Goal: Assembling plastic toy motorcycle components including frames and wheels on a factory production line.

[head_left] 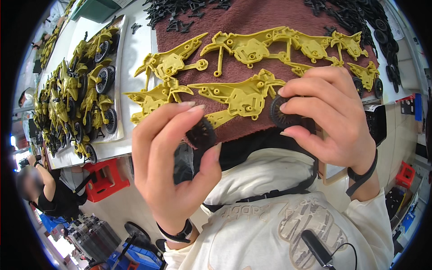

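Observation:
Between the fingers and thumb of my left hand (173, 157) is a small black spoked wheel (201, 135), held at the near edge of a brown cloth (265, 130). My right hand (330, 117) grips a second black wheel (282, 112) by its rim, its fingers curled over the right part. Just beyond both hands lies a yellow toy motorcycle body half (243, 96), flat on the cloth. Another yellow body half (155, 96) rests beside my left fingertips. Several more yellow halves (252, 47) are spread out farther back, and one at the right (366, 74) has wheels by it.
Many yellow toy motorcycles with black wheels (67, 90) crowd the table's left side. Small black parts (180, 13) are heaped at the back, and black tyres (382, 36) at the far right. Red stools (103, 180) stand below. Another person (56, 189) is at the lower left.

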`<state>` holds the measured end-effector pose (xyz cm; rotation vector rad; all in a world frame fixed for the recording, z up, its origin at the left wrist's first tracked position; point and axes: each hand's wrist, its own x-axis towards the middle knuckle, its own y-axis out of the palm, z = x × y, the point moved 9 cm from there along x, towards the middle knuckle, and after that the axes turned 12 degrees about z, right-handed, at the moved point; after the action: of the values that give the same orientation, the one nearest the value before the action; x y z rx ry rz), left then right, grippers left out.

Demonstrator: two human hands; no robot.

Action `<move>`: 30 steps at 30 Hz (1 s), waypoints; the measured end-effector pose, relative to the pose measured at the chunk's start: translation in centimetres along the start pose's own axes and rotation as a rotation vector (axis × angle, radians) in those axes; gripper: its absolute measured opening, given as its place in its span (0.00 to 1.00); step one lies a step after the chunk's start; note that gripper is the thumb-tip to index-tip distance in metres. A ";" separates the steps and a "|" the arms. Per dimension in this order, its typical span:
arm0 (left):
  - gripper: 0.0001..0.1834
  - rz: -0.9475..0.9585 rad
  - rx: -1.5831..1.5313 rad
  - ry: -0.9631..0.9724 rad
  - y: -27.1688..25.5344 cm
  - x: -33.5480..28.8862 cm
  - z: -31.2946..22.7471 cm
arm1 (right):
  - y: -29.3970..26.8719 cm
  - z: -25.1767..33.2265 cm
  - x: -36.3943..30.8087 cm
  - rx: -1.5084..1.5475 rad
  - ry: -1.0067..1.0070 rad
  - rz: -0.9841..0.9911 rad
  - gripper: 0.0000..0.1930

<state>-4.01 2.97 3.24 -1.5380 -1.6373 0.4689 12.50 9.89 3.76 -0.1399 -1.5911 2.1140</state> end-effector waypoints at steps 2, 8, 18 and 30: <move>0.23 0.013 0.017 0.015 0.2 0.3 0.0 | 0.2 0.0 -0.1 0.011 0.009 -0.007 0.16; 0.23 0.071 0.008 -0.040 1.1 1.0 0.1 | 0.4 -0.2 -0.5 0.057 0.028 -0.034 0.17; 0.21 0.127 0.132 -0.091 1.9 0.9 0.1 | 0.0 -0.2 -0.4 -0.008 0.031 -0.060 0.18; 0.15 -0.036 0.003 -0.124 -1.4 -0.5 0.8 | -0.4 7.3 -5.4 1.504 -0.832 0.626 0.09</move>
<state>-5.54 2.45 3.69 -1.4999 -1.7548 0.5569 14.68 1.20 5.33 0.9264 0.2801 3.4903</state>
